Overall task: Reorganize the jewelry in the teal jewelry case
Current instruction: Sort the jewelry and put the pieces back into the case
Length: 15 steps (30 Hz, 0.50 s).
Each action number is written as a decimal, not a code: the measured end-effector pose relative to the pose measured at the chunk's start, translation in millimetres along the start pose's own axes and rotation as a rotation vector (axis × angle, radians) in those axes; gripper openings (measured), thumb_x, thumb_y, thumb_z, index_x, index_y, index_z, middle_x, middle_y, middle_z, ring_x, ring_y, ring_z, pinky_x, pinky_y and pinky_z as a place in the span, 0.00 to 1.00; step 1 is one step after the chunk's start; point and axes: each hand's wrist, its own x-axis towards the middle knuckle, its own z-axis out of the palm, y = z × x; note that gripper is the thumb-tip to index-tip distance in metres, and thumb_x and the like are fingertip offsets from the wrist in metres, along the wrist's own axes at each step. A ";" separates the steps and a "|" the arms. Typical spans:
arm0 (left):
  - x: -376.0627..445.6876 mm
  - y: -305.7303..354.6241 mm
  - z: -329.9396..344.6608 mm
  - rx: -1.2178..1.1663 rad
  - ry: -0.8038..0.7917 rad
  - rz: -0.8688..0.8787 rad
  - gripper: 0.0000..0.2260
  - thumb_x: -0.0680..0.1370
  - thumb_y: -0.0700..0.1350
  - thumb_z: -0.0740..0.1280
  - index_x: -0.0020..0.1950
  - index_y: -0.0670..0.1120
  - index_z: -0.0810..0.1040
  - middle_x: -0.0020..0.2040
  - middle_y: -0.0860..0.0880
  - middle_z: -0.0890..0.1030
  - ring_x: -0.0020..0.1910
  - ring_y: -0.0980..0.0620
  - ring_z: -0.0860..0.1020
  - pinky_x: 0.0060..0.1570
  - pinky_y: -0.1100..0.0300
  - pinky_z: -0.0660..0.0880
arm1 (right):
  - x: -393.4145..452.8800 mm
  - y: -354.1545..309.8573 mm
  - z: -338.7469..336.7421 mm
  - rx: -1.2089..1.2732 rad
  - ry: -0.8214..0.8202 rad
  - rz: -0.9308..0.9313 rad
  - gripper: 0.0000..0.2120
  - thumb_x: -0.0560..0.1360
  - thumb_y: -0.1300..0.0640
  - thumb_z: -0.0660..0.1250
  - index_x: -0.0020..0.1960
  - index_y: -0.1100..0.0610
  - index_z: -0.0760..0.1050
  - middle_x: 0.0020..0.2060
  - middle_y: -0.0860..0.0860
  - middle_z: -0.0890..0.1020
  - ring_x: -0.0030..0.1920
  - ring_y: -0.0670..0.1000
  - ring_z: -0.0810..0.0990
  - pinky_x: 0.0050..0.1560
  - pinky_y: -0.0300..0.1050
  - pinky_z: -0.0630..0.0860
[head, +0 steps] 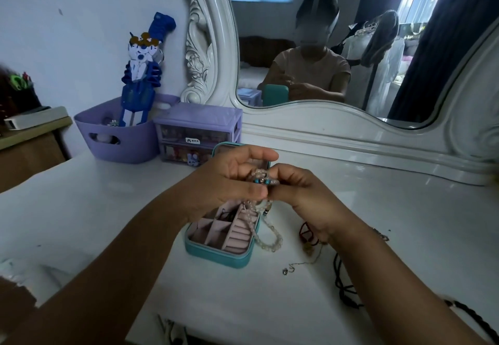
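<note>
Left hand: I hold it above the open case, fingers curled, thumb and fingertips pinching the beaded strand.
Right hand: I hold it touching the left, fingers curled round the same strand from the other side.
Beaded strand: pale pink beads with a few turquoise ones between my hands; the rest hangs down, crosses the case's right edge and loops onto the surface just beside it.
Teal jewelry case: lies open on the white surface below my hands; pink lining, divided compartments at left, ring rolls at right; the lid stands upright behind my hands.
Loose jewelry: a red cord near my right wrist, a thin chain with pendant nearer me, black cords under the right forearm.
Background: a purple basket and a purple drawer unit stand side by side behind the case; a white-framed mirror behind shows the seated person.
</note>
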 end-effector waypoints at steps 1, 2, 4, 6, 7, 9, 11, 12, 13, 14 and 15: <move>0.0 0.3 -2.6 0.019 0.004 -0.004 0.19 0.67 0.34 0.69 0.55 0.49 0.75 0.41 0.48 0.84 0.40 0.51 0.82 0.39 0.60 0.79 | 0.7 0.9 -0.9 0.032 0.015 0.006 0.04 0.66 0.65 0.68 0.40 0.63 0.76 0.35 0.54 0.79 0.39 0.47 0.77 0.42 0.37 0.74; 0.0 -0.1 -4.3 0.037 0.014 -0.011 0.18 0.67 0.34 0.68 0.54 0.49 0.76 0.42 0.48 0.84 0.41 0.50 0.82 0.40 0.60 0.79 | 1.3 0.4 -1.2 0.079 0.025 0.008 0.03 0.64 0.64 0.66 0.38 0.60 0.76 0.33 0.51 0.79 0.37 0.46 0.76 0.40 0.35 0.73; 0.2 -1.8 -4.9 0.079 0.033 -0.020 0.16 0.68 0.32 0.68 0.52 0.47 0.76 0.42 0.49 0.85 0.43 0.51 0.82 0.40 0.61 0.79 | 2.0 -1.8 -0.2 0.231 0.031 0.007 0.05 0.61 0.64 0.62 0.34 0.57 0.75 0.30 0.50 0.78 0.34 0.45 0.75 0.36 0.34 0.74; -0.2 -0.8 -1.9 0.119 0.064 -0.020 0.16 0.67 0.30 0.68 0.48 0.47 0.77 0.40 0.51 0.85 0.40 0.55 0.82 0.37 0.64 0.78 | 2.0 -3.6 1.5 0.425 0.014 0.019 0.07 0.58 0.65 0.59 0.33 0.58 0.73 0.29 0.51 0.77 0.32 0.46 0.75 0.34 0.34 0.74; -0.4 -0.2 -0.2 0.148 0.092 -0.016 0.15 0.67 0.31 0.69 0.46 0.48 0.77 0.38 0.51 0.84 0.38 0.54 0.82 0.36 0.64 0.78 | 1.8 -4.5 1.9 0.500 0.003 0.024 0.07 0.56 0.65 0.59 0.32 0.58 0.73 0.28 0.51 0.78 0.32 0.47 0.75 0.35 0.35 0.75; -0.6 1.2 1.5 0.305 0.177 0.012 0.10 0.68 0.33 0.72 0.42 0.47 0.78 0.36 0.47 0.84 0.35 0.49 0.81 0.36 0.60 0.78 | 3.4 -2.9 1.2 0.596 -0.009 0.034 0.06 0.53 0.62 0.61 0.28 0.57 0.74 0.28 0.52 0.79 0.34 0.49 0.75 0.40 0.41 0.72; -1.1 1.1 -0.3 0.444 0.211 0.038 0.04 0.68 0.37 0.72 0.39 0.44 0.79 0.35 0.42 0.83 0.31 0.47 0.79 0.34 0.58 0.75 | 4.3 -0.8 0.3 0.674 -0.006 0.027 0.05 0.51 0.61 0.64 0.27 0.57 0.73 0.26 0.52 0.77 0.35 0.51 0.73 0.45 0.45 0.68; -1.3 0.2 -1.9 0.432 0.189 0.030 0.03 0.69 0.39 0.72 0.37 0.43 0.79 0.33 0.41 0.81 0.30 0.48 0.78 0.33 0.59 0.74 | 4.2 -0.4 0.5 0.679 -0.013 0.016 0.05 0.52 0.62 0.65 0.28 0.58 0.72 0.25 0.52 0.76 0.35 0.51 0.72 0.45 0.43 0.68; -1.6 -1.4 -3.4 0.371 0.146 0.020 0.04 0.68 0.41 0.72 0.36 0.42 0.79 0.30 0.41 0.79 0.29 0.50 0.76 0.32 0.61 0.73 | 4.4 0.5 0.6 0.635 -0.019 0.001 0.05 0.54 0.64 0.64 0.29 0.59 0.71 0.24 0.51 0.75 0.33 0.50 0.72 0.42 0.41 0.70; -2.1 -4.0 -5.1 0.275 0.094 0.016 0.05 0.67 0.44 0.72 0.34 0.43 0.79 0.27 0.44 0.76 0.27 0.53 0.73 0.30 0.64 0.71 | 4.1 0.7 1.1 0.547 -0.018 -0.015 0.04 0.57 0.66 0.63 0.31 0.59 0.71 0.23 0.50 0.74 0.31 0.49 0.72 0.38 0.39 0.71; -2.4 -6.6 -6.4 0.149 0.041 0.028 0.06 0.66 0.45 0.70 0.32 0.44 0.79 0.26 0.48 0.75 0.27 0.55 0.72 0.31 0.65 0.71 | 4.2 0.6 1.5 0.438 -0.013 -0.035 0.05 0.58 0.67 0.62 0.33 0.59 0.71 0.22 0.48 0.74 0.30 0.47 0.72 0.35 0.37 0.71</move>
